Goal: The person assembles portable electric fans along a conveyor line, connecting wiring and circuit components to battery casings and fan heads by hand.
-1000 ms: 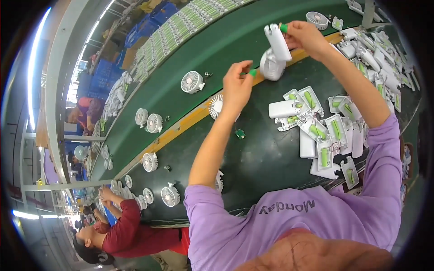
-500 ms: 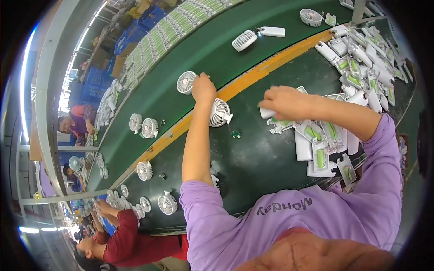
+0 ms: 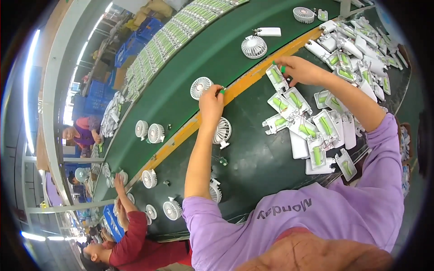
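My left hand (image 3: 211, 105) is over the orange strip, its fingertips pinched beside a white round fan head (image 3: 201, 87) on the green belt. What the pinch holds is too small to make out. A second fan head (image 3: 223, 132) lies partly behind that forearm, with a small green circuit board (image 3: 222, 161) below it. My right hand (image 3: 302, 71) has its thumb and fingers round the upper end of a white handle shell (image 3: 275, 78) with a green cell inside. Below it, a pile of similar open shells (image 3: 302, 127) spreads over the dark green bench.
A large heap of white handle parts (image 3: 357, 54) covers the far right. An orange strip (image 3: 244, 86) divides bench and belt. More fan heads (image 3: 254, 47) sit along the belt. At the left, a co-worker in a red sleeve (image 3: 135, 230) reaches toward the belt.
My right hand has moved up and away from the pile to the orange strip, with a handle shell at its fingers. My left hand has shifted slightly right and down; the nearby fan head appears farther right.
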Action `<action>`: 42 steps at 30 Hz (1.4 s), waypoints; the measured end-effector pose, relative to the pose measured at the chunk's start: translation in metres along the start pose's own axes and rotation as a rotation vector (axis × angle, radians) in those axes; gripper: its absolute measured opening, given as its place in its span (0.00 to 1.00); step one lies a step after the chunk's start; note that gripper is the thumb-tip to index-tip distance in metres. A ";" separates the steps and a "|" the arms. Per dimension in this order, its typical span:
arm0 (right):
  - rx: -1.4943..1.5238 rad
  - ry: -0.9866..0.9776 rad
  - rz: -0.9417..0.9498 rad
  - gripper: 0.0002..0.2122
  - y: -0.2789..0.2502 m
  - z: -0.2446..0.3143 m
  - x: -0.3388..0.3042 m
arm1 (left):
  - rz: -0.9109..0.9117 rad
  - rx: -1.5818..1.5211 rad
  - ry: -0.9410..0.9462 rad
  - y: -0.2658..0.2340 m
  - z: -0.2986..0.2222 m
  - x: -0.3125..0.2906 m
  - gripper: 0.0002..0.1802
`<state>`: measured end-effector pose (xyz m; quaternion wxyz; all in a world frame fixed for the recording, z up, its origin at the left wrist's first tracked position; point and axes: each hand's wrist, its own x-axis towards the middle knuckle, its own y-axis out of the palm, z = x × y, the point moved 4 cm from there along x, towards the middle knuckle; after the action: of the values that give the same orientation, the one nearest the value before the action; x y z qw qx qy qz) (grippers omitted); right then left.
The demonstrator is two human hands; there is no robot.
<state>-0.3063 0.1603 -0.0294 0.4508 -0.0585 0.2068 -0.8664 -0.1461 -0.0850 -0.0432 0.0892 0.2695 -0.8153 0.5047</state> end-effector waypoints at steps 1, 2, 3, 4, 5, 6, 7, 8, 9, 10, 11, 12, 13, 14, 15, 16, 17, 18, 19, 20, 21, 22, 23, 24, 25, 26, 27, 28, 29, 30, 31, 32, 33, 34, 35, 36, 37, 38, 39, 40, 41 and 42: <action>0.019 -0.014 0.035 0.18 -0.003 0.001 -0.004 | -0.021 -0.011 0.047 0.000 -0.006 0.000 0.08; 0.016 -0.013 0.032 0.18 -0.005 -0.002 -0.006 | -0.021 -0.016 0.049 0.001 -0.010 0.000 0.08; -0.079 -0.063 0.129 0.17 -0.004 -0.004 -0.010 | -0.047 0.003 0.126 0.000 -0.017 -0.001 0.08; -0.175 -0.115 0.227 0.15 -0.002 -0.006 -0.012 | -0.074 0.023 0.200 0.000 -0.023 -0.002 0.09; -0.177 -0.115 0.227 0.15 -0.003 -0.009 -0.013 | -0.076 0.022 0.201 0.000 -0.027 -0.003 0.09; -0.316 -0.236 0.173 0.14 -0.003 -0.008 -0.013 | -0.058 -0.008 0.156 0.001 -0.028 -0.003 0.09; -0.451 -0.355 0.118 0.12 -0.001 -0.004 -0.016 | -0.037 -0.037 0.111 0.002 -0.030 -0.004 0.09; -0.431 -0.351 0.084 0.11 -0.001 -0.002 -0.016 | -0.036 -0.036 0.110 0.003 -0.033 -0.005 0.09; -0.429 -0.351 0.085 0.11 -0.001 -0.002 -0.015 | 0.020 -0.131 0.046 0.006 -0.034 -0.006 0.08; -0.407 -0.347 0.094 0.11 0.000 -0.002 -0.013 | 0.076 -0.225 -0.018 0.008 -0.036 -0.006 0.08; -0.384 -0.342 0.103 0.10 0.001 -0.002 -0.012 | 0.076 -0.222 -0.017 0.008 -0.040 -0.007 0.08; -0.382 -0.344 0.101 0.10 0.002 -0.002 -0.010 | 0.082 -0.262 -0.018 0.009 -0.044 -0.008 0.08; -0.372 -0.362 0.146 0.10 0.004 -0.002 -0.009 | 0.087 -0.304 -0.021 0.009 -0.048 -0.009 0.07; -0.363 -0.380 0.191 0.09 0.007 -0.002 -0.009 | 0.129 -0.312 -0.060 0.008 -0.054 -0.010 0.08; -0.362 -0.380 0.190 0.09 0.010 -0.002 -0.007 | 0.130 -0.311 -0.060 0.009 -0.055 -0.010 0.08; -0.384 -0.407 0.155 0.08 0.014 -0.002 -0.006 | 0.135 -0.347 -0.068 0.010 -0.056 -0.010 0.08; -0.406 -0.433 0.120 0.08 0.016 -0.001 -0.004 | 0.140 -0.382 -0.075 0.010 -0.058 -0.011 0.08; -0.405 -0.435 0.120 0.08 0.019 -0.002 -0.002 | 0.139 -0.381 -0.075 0.011 -0.059 -0.012 0.08; -0.405 -0.459 0.087 0.08 0.019 -0.001 -0.001 | 0.162 -0.415 -0.087 0.012 -0.063 -0.013 0.08; -0.405 -0.483 0.053 0.08 0.018 -0.001 0.000 | 0.184 -0.449 -0.098 0.014 -0.067 -0.014 0.08; -0.407 -0.480 0.050 0.08 0.018 -0.002 -0.001 | 0.187 -0.452 -0.096 0.015 -0.071 -0.015 0.08; -0.279 -0.446 0.031 0.08 0.017 0.002 0.000 | 0.185 -0.483 -0.104 0.012 -0.076 -0.017 0.08; -0.152 -0.410 0.011 0.09 0.017 0.005 0.000 | 0.183 -0.514 -0.112 0.010 -0.079 -0.018 0.07; -0.021 -0.276 0.077 0.09 0.018 0.005 0.002 | 0.182 -0.570 -0.091 0.012 -0.077 -0.018 0.08; -0.023 -0.276 0.078 0.09 0.020 0.006 0.003 | 0.180 -0.571 -0.090 0.011 -0.079 -0.018 0.08; 0.191 -0.261 0.124 0.09 0.025 0.006 0.002 | 0.165 -0.632 -0.108 0.011 -0.081 -0.019 0.08; 0.404 -0.243 0.170 0.09 0.029 0.006 0.001 | 0.149 -0.693 -0.125 0.010 -0.083 -0.019 0.08; 0.396 -0.191 0.150 0.09 0.033 0.013 -0.004 | 0.148 -0.693 -0.126 0.010 -0.085 -0.018 0.08; 0.396 -0.191 0.152 0.09 0.035 0.018 -0.006 | 0.134 -0.714 -0.121 0.008 -0.086 -0.018 0.08; 0.390 -0.163 0.161 0.09 0.036 0.021 -0.008 | 0.120 -0.734 -0.116 0.007 -0.087 -0.018 0.08; 0.383 -0.134 0.169 0.09 0.037 0.023 -0.011 | 0.120 -0.734 -0.116 0.007 -0.088 -0.018 0.08; 0.386 -0.147 0.177 0.09 0.037 0.028 -0.014 | 0.139 -0.782 -0.127 0.008 -0.089 -0.019 0.08; 0.386 -0.147 0.177 0.09 0.039 0.027 -0.015 | 0.159 -0.831 -0.138 0.009 -0.090 -0.019 0.07; 0.389 -0.164 0.167 0.08 0.041 0.027 -0.015 | 0.159 -0.831 -0.137 0.008 -0.091 -0.020 0.07; 0.391 -0.181 0.156 0.07 0.041 0.028 -0.015 | 0.166 -0.853 -0.145 0.009 -0.093 -0.021 0.08; 0.391 -0.182 0.156 0.07 0.041 0.029 -0.016 | 0.173 -0.874 -0.153 0.009 -0.095 -0.022 0.08; 0.329 -0.196 0.140 0.07 0.041 0.032 -0.017 | 0.172 -0.874 -0.153 0.009 -0.096 -0.022 0.08; 0.267 -0.210 0.124 0.06 0.041 0.034 -0.019 | 0.176 -0.936 -0.169 0.010 -0.097 -0.023 0.08; 0.267 -0.211 0.124 0.06 0.041 0.036 -0.020 | 0.180 -0.999 -0.186 0.010 -0.098 -0.024 0.08; 0.243 -0.224 0.109 0.06 0.041 0.038 -0.022 | 0.181 -1.000 -0.185 0.009 -0.099 -0.024 0.08; 0.219 -0.238 0.094 0.06 0.040 0.040 -0.024 | 0.201 -1.004 -0.192 0.009 -0.100 -0.025 0.08; 0.219 -0.237 0.093 0.06 0.040 0.041 -0.026 | 0.222 -1.009 -0.199 0.009 -0.101 -0.026 0.08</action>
<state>-0.2494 0.1484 -0.0064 0.5152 -0.1011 0.0590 -0.8490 -0.1421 0.0153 -0.0129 0.0761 0.1519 -0.9851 0.0280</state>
